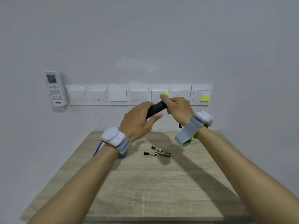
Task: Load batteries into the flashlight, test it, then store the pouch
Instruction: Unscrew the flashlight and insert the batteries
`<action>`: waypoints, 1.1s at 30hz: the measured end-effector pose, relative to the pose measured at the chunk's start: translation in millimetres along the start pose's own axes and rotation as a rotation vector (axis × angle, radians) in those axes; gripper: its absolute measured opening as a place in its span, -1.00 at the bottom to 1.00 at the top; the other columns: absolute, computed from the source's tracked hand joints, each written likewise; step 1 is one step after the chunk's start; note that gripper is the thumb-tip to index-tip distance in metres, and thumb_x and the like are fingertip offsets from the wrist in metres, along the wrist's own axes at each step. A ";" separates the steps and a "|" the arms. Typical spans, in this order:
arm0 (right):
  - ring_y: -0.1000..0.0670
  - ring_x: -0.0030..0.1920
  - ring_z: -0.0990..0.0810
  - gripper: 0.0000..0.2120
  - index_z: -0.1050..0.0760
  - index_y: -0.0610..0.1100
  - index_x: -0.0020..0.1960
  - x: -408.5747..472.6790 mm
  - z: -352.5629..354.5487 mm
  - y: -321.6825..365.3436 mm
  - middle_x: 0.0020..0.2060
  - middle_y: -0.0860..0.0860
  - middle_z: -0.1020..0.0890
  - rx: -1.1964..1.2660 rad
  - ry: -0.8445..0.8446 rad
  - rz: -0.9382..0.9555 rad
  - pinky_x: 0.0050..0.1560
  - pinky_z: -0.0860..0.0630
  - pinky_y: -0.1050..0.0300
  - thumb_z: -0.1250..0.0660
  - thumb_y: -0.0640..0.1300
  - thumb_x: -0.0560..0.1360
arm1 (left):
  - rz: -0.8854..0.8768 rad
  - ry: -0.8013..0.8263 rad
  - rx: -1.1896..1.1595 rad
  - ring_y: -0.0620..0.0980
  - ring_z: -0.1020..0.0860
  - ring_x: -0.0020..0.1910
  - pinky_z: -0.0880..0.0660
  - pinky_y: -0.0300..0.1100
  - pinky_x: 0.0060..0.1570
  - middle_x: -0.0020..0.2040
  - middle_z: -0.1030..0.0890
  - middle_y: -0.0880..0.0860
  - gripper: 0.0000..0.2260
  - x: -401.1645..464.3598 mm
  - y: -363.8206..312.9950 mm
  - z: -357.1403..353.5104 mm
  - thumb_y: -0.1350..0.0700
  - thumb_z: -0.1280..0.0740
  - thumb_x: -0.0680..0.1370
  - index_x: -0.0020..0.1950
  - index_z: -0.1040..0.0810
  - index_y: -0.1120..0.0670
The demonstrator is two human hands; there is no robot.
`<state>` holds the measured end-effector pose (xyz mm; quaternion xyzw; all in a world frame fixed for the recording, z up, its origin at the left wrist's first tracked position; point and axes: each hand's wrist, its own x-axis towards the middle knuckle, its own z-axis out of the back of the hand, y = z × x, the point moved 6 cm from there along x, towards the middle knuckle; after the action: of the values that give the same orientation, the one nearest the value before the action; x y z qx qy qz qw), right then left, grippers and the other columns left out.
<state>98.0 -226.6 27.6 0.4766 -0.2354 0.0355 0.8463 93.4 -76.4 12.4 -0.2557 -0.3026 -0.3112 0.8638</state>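
Observation:
I hold a black flashlight in the air above the far edge of the table, tilted up to the right. My left hand grips its lower end and my right hand is closed around its upper end. A thin black strap hangs below my right wrist. Three black-and-gold batteries lie loose on the wooden table, below and between my hands. A blue-edged pouch lies flat at the table's left edge, mostly hidden under my left wrist.
The table stands against a grey wall. A row of white wall switches runs behind my hands, some with yellow stickers. A white remote control hangs in a wall holder at the left. Both wrists wear white sensor bands.

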 end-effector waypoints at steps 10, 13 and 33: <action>-0.06 -0.45 -0.16 -0.47 -0.27 -0.22 -0.46 -7.4 -15.5 -10.5 -0.46 -0.17 -0.25 0.191 -0.066 0.041 -0.38 -0.14 0.10 -0.24 0.11 0.53 | -0.077 0.082 0.102 0.04 -0.45 -0.40 -0.37 -0.06 -0.33 -0.42 -0.43 -0.07 -0.60 -0.1 1.7 -1.2 -0.23 0.04 0.58 -0.10 -0.40 0.02; -0.06 -0.46 -0.18 -0.47 -0.26 -0.22 -0.47 -10.5 -16.9 -11.4 -0.48 -0.17 -0.25 0.164 -0.072 0.078 -0.37 -0.16 0.09 -0.22 0.05 0.56 | -0.055 0.169 -0.057 -0.03 -0.46 -0.44 -0.43 -0.04 -0.30 -0.44 -0.48 -0.03 -0.60 -0.3 1.9 -3.3 -0.17 -0.02 0.63 -0.17 -0.45 0.07; 0.24 -0.05 -0.56 -0.76 -0.52 0.01 0.18 -6.3 3.1 -4.5 -0.02 0.09 -0.63 -0.077 0.259 0.386 -0.05 -0.42 0.34 -0.35 -0.12 0.52 | 0.306 0.466 -0.555 0.00 -0.31 -0.53 -0.26 -0.21 -0.52 -0.42 -0.40 0.04 -0.61 -2.7 28.0 -14.4 -0.16 -0.12 0.63 -0.16 -0.47 0.12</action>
<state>92.6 -230.6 22.7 0.3815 -0.2129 0.2485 0.8645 116.3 -65.6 -6.4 -0.4442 0.0388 -0.2987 0.8438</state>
